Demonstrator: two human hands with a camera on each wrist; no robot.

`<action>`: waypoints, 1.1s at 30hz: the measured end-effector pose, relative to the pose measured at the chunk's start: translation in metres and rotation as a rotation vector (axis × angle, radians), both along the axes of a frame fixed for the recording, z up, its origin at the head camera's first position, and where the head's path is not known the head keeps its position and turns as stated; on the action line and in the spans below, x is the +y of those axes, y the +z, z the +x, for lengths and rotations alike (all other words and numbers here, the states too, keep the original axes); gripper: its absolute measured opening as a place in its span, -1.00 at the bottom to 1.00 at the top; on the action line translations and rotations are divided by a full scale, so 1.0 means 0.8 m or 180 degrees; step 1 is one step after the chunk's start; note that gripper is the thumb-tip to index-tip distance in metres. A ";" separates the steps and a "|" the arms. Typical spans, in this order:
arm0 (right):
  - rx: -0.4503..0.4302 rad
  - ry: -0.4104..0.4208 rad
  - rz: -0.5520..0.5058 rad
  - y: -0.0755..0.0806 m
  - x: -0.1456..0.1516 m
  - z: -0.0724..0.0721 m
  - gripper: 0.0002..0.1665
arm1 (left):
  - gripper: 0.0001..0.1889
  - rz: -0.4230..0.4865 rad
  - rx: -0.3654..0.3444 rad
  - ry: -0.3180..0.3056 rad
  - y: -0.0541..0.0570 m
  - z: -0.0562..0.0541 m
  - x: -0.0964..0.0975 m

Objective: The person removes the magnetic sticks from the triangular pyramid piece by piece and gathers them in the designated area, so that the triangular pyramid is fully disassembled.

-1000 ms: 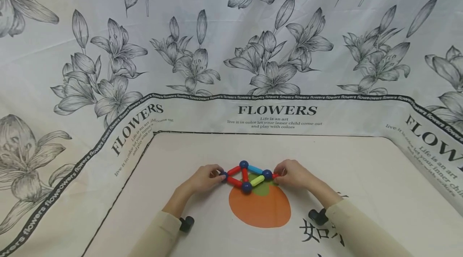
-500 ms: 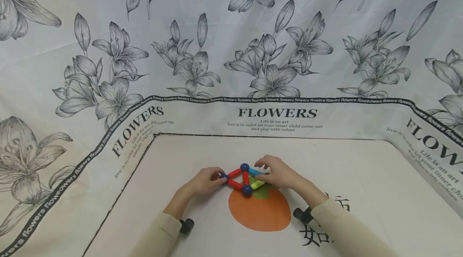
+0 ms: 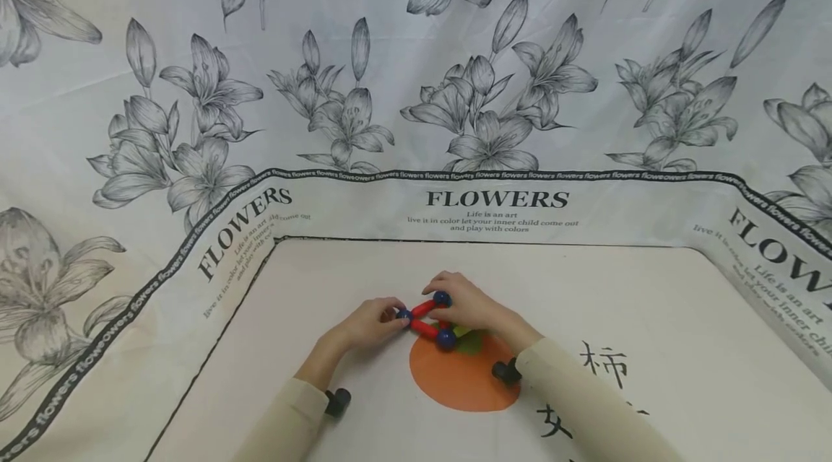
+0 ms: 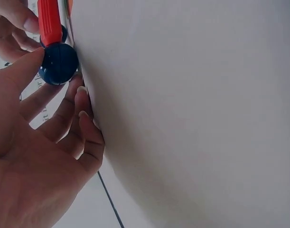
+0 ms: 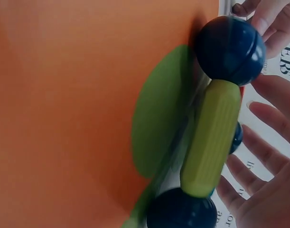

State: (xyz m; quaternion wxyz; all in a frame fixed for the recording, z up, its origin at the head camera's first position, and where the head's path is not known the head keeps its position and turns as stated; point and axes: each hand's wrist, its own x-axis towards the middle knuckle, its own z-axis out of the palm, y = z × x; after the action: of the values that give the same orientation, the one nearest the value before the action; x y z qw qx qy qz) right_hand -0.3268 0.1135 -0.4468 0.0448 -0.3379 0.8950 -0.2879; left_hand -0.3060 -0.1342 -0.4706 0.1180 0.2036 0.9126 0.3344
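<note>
A flat frame of magnetic building rods and dark blue balls lies over the printed mat. My left hand [image 3: 373, 323] pinches its left ball [image 3: 404, 317] between thumb and fingers; a red rod [image 4: 50, 21] runs out from that ball in the left wrist view. Reaching across the frame, my right hand [image 3: 474, 307] has spread fingers beside the far ball [image 3: 442, 298] and the red rods. The near ball [image 3: 445, 338] shows in front of it. A yellow-green rod [image 5: 211, 137] links the near ball to the right ball [image 5: 182, 209]; the blue rod is hidden under my right hand.
The light mat [image 3: 325, 267] carries an orange persimmon print [image 3: 461, 375] and black characters [image 3: 604, 364]. A flower-printed cloth [image 3: 494, 123] rises behind. Black wrist devices sit at both sleeves, the left one [image 3: 338, 402] and the right one [image 3: 506, 371].
My right hand has let go of a small red piece at the right ball and moved left over the blue rod to the far ball. My left hand keeps its hold on the left ball.
</note>
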 end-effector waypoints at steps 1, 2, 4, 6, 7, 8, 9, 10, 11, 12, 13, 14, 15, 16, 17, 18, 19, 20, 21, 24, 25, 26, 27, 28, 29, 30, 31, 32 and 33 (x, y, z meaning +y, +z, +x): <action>0.0019 0.0044 -0.0020 -0.001 -0.002 -0.002 -0.57 | -0.67 -0.0001 0.0009 -0.0015 0.001 0.000 0.000; 0.0013 0.0076 -0.0036 -0.002 -0.003 -0.004 -0.59 | -0.67 -0.0005 0.0030 -0.0038 0.001 -0.001 0.000; 0.0009 0.0141 -0.0042 -0.003 -0.006 -0.007 -0.62 | -0.66 -0.0021 0.0050 -0.0060 0.001 -0.001 0.001; -0.0002 0.0175 -0.0016 -0.005 -0.009 -0.009 -0.65 | -0.66 -0.0014 0.0061 -0.0085 0.000 0.000 0.001; -0.0003 0.0188 -0.0001 -0.006 -0.010 -0.010 -0.66 | -0.66 -0.0011 0.0051 -0.0080 0.000 0.001 0.002; -0.0022 0.0186 0.0024 -0.007 -0.011 -0.010 -0.67 | -0.65 -0.0016 0.0042 -0.0077 0.000 0.001 0.002; -0.0040 0.0186 0.0041 -0.008 -0.013 -0.011 -0.69 | -0.65 -0.0012 0.0021 -0.0059 0.001 0.001 0.002; -0.0051 0.0181 0.0064 -0.008 -0.014 -0.011 -0.70 | -0.66 -0.0004 0.0009 -0.0049 0.001 0.001 0.003; -0.0071 0.0162 0.0086 -0.008 -0.016 -0.012 -0.72 | -0.66 -0.0003 0.0002 -0.0042 0.002 0.001 0.003; -0.0073 0.0152 0.0098 -0.008 -0.017 -0.013 -0.73 | -0.66 -0.0015 -0.0003 -0.0037 0.002 0.001 0.003; -0.0082 0.0145 0.0108 -0.008 -0.018 -0.013 -0.75 | -0.66 -0.0027 -0.0002 -0.0036 0.003 0.001 0.002; -0.0100 0.0135 0.0112 -0.008 -0.019 -0.013 -0.75 | -0.66 -0.0038 -0.0007 -0.0033 0.004 0.001 0.002; -0.0112 0.0130 0.0112 -0.007 -0.020 -0.014 -0.76 | -0.66 -0.0045 -0.0006 -0.0026 0.004 0.001 0.002; -0.0111 0.0122 0.0115 -0.007 -0.021 -0.014 -0.77 | -0.66 -0.0051 -0.0016 -0.0025 0.005 0.001 0.002; -0.0119 0.0110 0.0110 -0.007 -0.022 -0.014 -0.78 | -0.67 -0.0055 -0.0018 -0.0019 0.006 0.002 0.002; -0.0129 0.0099 0.0098 -0.008 -0.022 -0.015 -0.79 | -0.68 -0.0066 -0.0003 -0.0014 0.006 0.002 0.003; -0.0132 0.0087 0.0087 -0.008 -0.024 -0.015 -0.80 | -0.69 -0.0045 -0.0006 -0.0008 0.007 0.002 0.003; -0.0130 0.0062 0.0081 -0.008 -0.025 -0.015 -0.81 | -0.70 -0.0032 -0.0008 -0.0008 0.008 0.002 0.003; -0.0119 0.0039 0.0078 -0.008 -0.025 -0.016 -0.82 | -0.71 -0.0022 0.0011 -0.0011 0.008 0.002 0.003; -0.0109 -0.0042 0.0064 -0.009 -0.028 -0.016 -0.83 | -0.75 0.0025 0.0043 -0.0040 0.008 0.001 0.002; -0.0123 -0.0085 0.0053 -0.010 -0.029 -0.016 -0.84 | -0.77 0.0049 0.0023 -0.0049 0.007 0.000 0.001; -0.0130 -0.0140 0.0038 -0.010 -0.029 -0.016 -0.85 | -0.78 0.0074 0.0005 -0.0051 0.006 0.000 0.000; -0.0136 -0.0202 0.0021 -0.011 -0.030 -0.016 -0.85 | -0.79 0.0099 -0.0017 -0.0055 0.005 0.001 0.000; -0.0148 -0.0269 0.0002 -0.011 -0.031 -0.016 -0.85 | -0.79 0.0117 -0.0053 -0.0061 0.005 0.001 0.000; -0.0170 -0.0337 -0.0013 -0.011 -0.032 -0.015 -0.86 | -0.80 0.0133 -0.0086 -0.0059 0.004 0.002 0.000; -0.0190 -0.0401 -0.0027 -0.011 -0.032 -0.015 -0.86 | -0.80 0.0145 -0.0113 -0.0060 0.004 0.003 0.000; -0.0218 -0.0465 -0.0044 -0.011 -0.032 -0.015 -0.86 | -0.79 0.0148 -0.0144 -0.0056 0.003 0.003 0.000; -0.0237 -0.0514 -0.0049 -0.011 -0.032 -0.015 -0.86 | -0.79 0.0151 -0.0158 -0.0057 0.003 0.004 0.001; -0.0264 -0.0548 -0.0051 -0.010 -0.033 -0.015 -0.85 | -0.79 0.0149 -0.0154 -0.0059 0.003 0.004 0.001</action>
State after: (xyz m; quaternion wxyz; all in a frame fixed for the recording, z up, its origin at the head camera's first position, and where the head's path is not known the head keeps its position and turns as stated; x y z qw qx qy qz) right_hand -0.3384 0.0874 -0.4551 0.0542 -0.2478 0.9157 -0.3116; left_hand -0.3027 -0.1334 -0.4686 0.1384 0.2067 0.8994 0.3594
